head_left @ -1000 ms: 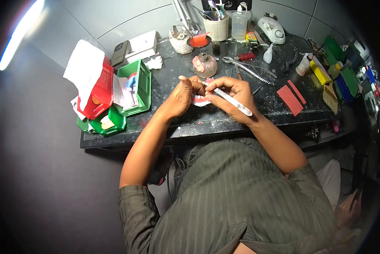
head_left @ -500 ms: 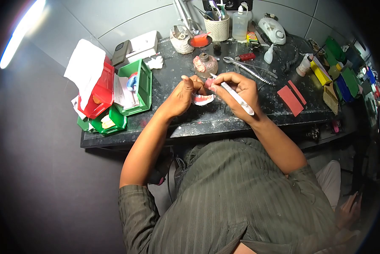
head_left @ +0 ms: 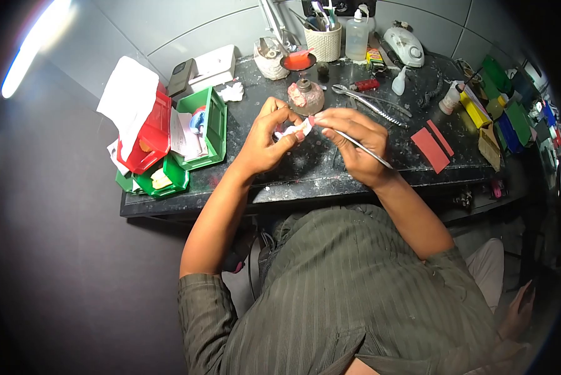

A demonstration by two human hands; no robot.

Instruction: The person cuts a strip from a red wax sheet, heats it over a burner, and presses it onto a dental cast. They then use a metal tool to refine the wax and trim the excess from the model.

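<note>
The green bin [head_left: 216, 128] stood at the left of the bench [head_left: 280, 184]. The left hand [head_left: 265, 142] pinched the pink-and-white dental piece [head_left: 300, 129], thumb and fingers closed on it, above the bench and just in front of the glass burner [head_left: 306, 100]. The right hand [head_left: 360, 142] (fingertips near the piece) was closed around a slim tool [head_left: 374, 156]; pink sheets [head_left: 430, 150] lay farther right.

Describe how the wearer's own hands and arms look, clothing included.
Left hand and right hand are both ungloved, with no rings that I can make out. Wrists show no watch or bracelet. Left sleeve and right sleeve are dark olive-grey with fine stripes, ending near the elbows; forearms are uncovered. No cables or markings visible.
</note>
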